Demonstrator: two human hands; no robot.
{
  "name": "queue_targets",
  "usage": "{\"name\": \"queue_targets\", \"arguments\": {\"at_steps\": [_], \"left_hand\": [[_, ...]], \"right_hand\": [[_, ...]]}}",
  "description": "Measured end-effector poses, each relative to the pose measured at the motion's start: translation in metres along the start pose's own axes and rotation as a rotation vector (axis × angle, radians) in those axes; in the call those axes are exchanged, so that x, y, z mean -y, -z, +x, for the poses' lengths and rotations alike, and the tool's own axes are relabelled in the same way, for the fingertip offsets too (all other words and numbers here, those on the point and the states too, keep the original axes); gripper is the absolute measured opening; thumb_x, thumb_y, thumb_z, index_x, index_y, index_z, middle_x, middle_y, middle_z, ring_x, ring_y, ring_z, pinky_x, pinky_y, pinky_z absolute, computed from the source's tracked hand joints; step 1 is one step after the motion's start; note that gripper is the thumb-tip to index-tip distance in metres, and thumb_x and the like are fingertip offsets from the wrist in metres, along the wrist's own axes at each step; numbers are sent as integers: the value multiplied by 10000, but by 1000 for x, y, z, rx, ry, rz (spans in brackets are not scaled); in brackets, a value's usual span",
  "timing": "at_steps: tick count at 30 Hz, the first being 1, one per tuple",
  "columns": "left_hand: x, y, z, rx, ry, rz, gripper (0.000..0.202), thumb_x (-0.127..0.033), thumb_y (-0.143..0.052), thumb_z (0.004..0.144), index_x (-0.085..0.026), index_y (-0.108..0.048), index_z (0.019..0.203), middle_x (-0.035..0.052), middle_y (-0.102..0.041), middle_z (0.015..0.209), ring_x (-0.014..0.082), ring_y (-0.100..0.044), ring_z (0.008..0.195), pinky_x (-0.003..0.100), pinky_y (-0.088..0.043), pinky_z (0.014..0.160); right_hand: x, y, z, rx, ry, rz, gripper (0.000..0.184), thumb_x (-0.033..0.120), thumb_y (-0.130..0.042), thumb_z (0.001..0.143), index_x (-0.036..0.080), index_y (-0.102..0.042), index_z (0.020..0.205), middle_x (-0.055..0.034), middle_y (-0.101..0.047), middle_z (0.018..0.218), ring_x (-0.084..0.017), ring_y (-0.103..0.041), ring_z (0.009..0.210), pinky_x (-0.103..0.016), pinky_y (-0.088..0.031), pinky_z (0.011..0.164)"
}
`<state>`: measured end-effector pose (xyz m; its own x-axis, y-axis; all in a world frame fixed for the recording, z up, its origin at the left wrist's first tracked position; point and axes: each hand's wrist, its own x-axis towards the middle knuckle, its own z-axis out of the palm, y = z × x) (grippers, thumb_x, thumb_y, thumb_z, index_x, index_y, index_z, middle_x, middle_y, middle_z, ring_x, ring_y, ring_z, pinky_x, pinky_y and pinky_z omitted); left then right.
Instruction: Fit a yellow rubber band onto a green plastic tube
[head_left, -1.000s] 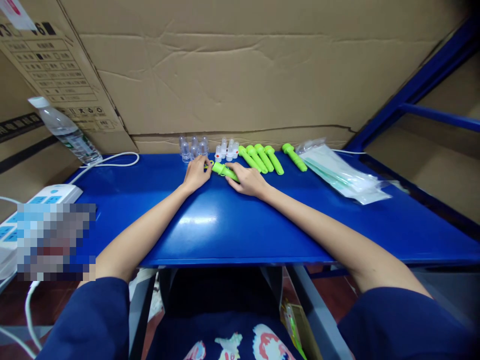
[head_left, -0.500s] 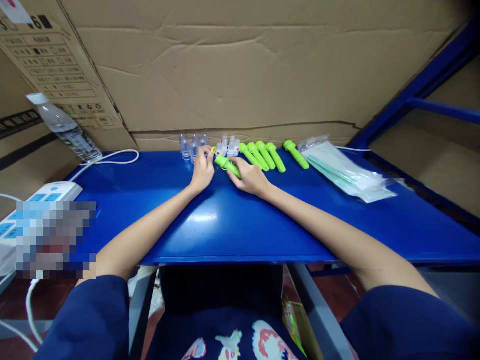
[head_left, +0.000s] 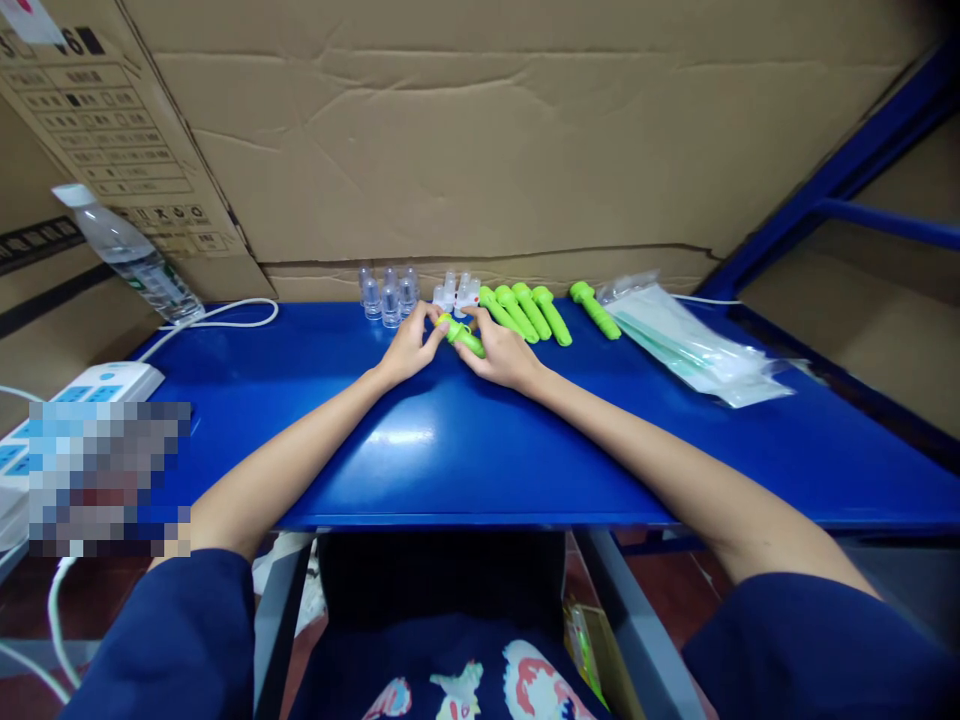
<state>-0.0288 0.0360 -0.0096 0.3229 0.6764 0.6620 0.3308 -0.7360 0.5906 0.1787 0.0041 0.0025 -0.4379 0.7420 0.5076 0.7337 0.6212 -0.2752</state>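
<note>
- Cardboard sheet (head_left: 480,150): creased, stands along the whole far edge of the table and forms the backdrop.
- Table (head_left: 450,440): blue, glossy top. My forearms cross it from the near edge and converge toward the middle of the far edge.
- Plastic bags (head_left: 690,345): a loose clear stack with pale green contents, toward the far right corner, well apart from my hands.
- Water bottle (head_left: 131,260): clear with a white cap, tilted against the cardboard at the far left corner.
- Power strip (head_left: 97,385): white and blue, at the left edge. Its white cable (head_left: 225,318) loops along the far left of the table.
- Left hand (head_left: 407,347): rests on the table near the far edge, middle. Its fingertips reach the thick end of the green piece; I cannot tell whether they pinch it or only touch it.
- Right hand (head_left: 504,358): just beside the left hand, fingers curled and closed on the shaft of the green piece. The two hands are brought together on it.
- Row of green pieces (head_left: 525,313): three lie side by side at the far edge, just beyond my right hand. A single green piece (head_left: 595,309) lies between them and the bags.
- Clear caps (head_left: 386,293): a small upright cluster at the far edge, just beyond my left fingertips.
- White caps (head_left: 457,293): a smaller cluster with red marks, between the clear caps and the green row.
- Green piece (head_left: 465,337): bright green, short, lies slanted between my two hands. Its thick end points toward the left hand, and the rest is under the right fingers.
</note>
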Motion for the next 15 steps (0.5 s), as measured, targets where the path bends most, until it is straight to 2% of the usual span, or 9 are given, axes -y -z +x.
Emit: {"name": "queue_targets", "arguments": {"at_steps": [5, 8, 10, 12, 13, 15], "left_hand": [[-5, -3, 0, 31, 26, -61, 299, -481, -571, 969, -214, -467, 884, 100, -690, 1042, 195, -660, 968, 313, -509, 815], [-10, -4, 0, 37, 31, -63, 256, -426, -592, 955, -204, -500, 870, 79, -693, 1009, 176, -650, 941, 298, -507, 828], [-13, -5, 0, 30, 40, -58, 232, -402, -601, 947, -200, -522, 866, 63, -689, 980, 168, -639, 915, 294, -505, 834], [-15, -4, 0, 19, 55, -47, 217, -388, -614, 937, -198, -539, 864, 48, -681, 947, 159, -624, 867, 290, -503, 826], [-16, -4, 0, 15, 61, -42, 212, -382, -622, 931, -197, -546, 862, 43, -677, 934, 155, -615, 840, 289, -501, 819], [-18, -3, 0, 11, 64, -28, 203, -375, -628, 926, -193, -564, 865, 42, -675, 919, 152, -603, 807, 291, -501, 804]], "right_hand": [[-6, 4, 4, 134, 8, 115, 706, 406, -544, 944, 94, -325, 1538, -134, -735, 972, -299, -722, 768, -386, -558, 690], [-8, 7, 5, 163, 68, 241, 763, 381, -569, 931, 145, -274, 1594, -127, -742, 1082, -269, -726, 771, -407, -578, 763], [-8, 9, 6, 158, 107, 322, 761, 367, -580, 926, 209, -287, 1611, -133, -687, 1314, -280, -742, 946, -444, -576, 897], [-7, 9, 7, 146, 136, 383, 728, 368, -588, 923, 253, -343, 1599, -105, -583, 1492, -305, -671, 1214, -482, -516, 1056], [-7, 9, 8, 141, 145, 408, 709, 373, -594, 918, 258, -379, 1585, -91, -554, 1528, -311, -610, 1316, -498, -474, 1116], [-6, 9, 9, 131, 146, 454, 679, 383, -613, 901, 243, -449, 1545, -85, -554, 1531, -317, -540, 1398, -522, -415, 1179]]}}
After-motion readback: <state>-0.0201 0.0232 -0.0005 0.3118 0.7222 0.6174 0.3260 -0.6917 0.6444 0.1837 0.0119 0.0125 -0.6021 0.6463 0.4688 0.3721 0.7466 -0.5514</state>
